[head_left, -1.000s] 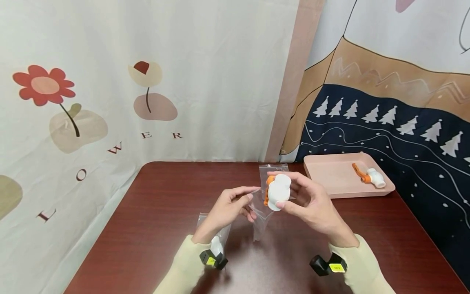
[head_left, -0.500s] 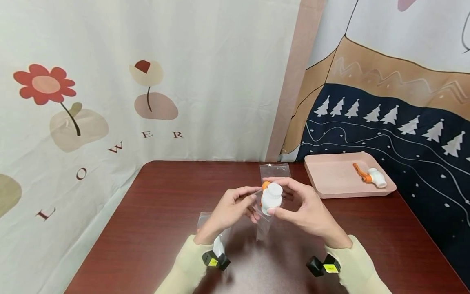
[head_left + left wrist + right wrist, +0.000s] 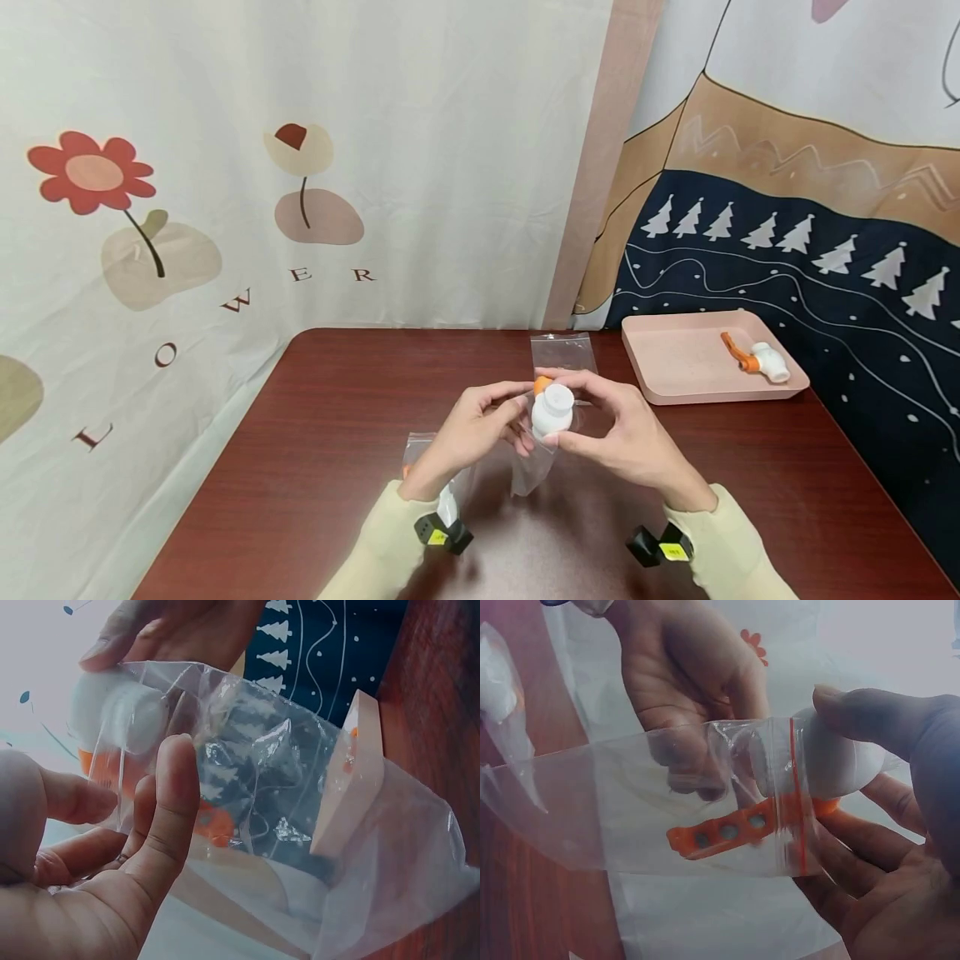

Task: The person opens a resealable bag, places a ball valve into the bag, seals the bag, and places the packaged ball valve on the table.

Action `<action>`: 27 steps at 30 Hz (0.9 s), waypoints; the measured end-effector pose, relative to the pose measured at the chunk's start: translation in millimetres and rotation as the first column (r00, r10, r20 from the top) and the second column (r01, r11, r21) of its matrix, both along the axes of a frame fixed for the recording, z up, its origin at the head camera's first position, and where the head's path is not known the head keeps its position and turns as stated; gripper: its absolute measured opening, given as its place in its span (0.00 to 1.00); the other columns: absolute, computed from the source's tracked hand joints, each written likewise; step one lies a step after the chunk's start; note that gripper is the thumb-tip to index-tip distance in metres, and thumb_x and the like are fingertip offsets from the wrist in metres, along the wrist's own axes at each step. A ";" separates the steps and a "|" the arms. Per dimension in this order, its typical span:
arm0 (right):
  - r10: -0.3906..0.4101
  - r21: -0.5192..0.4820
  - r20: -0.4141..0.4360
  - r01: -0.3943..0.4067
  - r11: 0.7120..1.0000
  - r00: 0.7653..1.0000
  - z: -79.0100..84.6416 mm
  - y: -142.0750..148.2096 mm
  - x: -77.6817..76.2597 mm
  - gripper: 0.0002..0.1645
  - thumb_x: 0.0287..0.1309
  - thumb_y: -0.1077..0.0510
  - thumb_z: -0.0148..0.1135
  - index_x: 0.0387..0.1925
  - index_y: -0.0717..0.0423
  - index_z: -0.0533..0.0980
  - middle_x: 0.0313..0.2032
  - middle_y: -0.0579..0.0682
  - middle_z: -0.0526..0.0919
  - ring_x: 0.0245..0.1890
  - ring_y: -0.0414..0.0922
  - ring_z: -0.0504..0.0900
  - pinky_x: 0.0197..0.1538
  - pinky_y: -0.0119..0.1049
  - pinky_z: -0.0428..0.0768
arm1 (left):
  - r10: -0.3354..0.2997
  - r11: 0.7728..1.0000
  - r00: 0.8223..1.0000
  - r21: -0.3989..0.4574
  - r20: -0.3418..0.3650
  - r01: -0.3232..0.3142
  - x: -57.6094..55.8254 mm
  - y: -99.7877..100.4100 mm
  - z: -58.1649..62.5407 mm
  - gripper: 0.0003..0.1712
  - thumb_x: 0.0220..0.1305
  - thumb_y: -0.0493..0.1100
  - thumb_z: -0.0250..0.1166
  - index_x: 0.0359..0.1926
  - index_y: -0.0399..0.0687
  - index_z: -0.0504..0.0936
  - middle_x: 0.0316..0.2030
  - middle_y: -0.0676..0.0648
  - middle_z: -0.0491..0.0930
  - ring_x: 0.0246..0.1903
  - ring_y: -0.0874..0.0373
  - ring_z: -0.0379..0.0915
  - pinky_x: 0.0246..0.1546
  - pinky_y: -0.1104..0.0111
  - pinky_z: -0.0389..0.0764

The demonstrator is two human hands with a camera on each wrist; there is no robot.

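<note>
Bagging, as judged: the right hand (image 3: 633, 437) grips a white valve (image 3: 553, 411) between thumb and fingers at the mouth of a clear bag (image 3: 531, 473), its orange handle (image 3: 714, 835) inside — how deep is hard to read through the film — while the left hand (image 3: 465, 429) pinches the bag's lip. The next move calls for pushing the white body in. Right of the bag: a pink tray (image 3: 678, 367).

Seemingly a curtained-off recording nook; the wider building cannot be told. Pale flower-printed cloth (image 3: 457, 142) hangs past the wood-grain bench's (image 3: 337, 400) far and left edges, navy tree-printed cloth (image 3: 862, 312) past the right; each sleeve (image 3: 378, 533) carries a small camera (image 3: 442, 532).
</note>
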State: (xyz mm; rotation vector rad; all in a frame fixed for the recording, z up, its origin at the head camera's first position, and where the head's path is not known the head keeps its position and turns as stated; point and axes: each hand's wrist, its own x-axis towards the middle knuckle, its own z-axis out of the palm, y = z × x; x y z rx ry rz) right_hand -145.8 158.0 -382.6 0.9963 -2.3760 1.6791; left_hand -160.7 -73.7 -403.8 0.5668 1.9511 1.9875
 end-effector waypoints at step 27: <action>-0.034 0.025 0.099 0.032 0.999 0.995 -13.2 1.4 0.6 0.34 0.47 0.52 0.83 0.58 0.47 0.81 0.62 0.48 0.80 0.52 0.42 0.83 0.48 0.37 0.88 | 0.155 0.985 0.987 -0.066 -0.049 -0.158 2.0 9.0 -0.2 0.17 0.78 0.41 0.55 0.59 0.41 0.84 0.27 0.43 0.81 0.18 0.57 0.79 0.27 0.57 0.88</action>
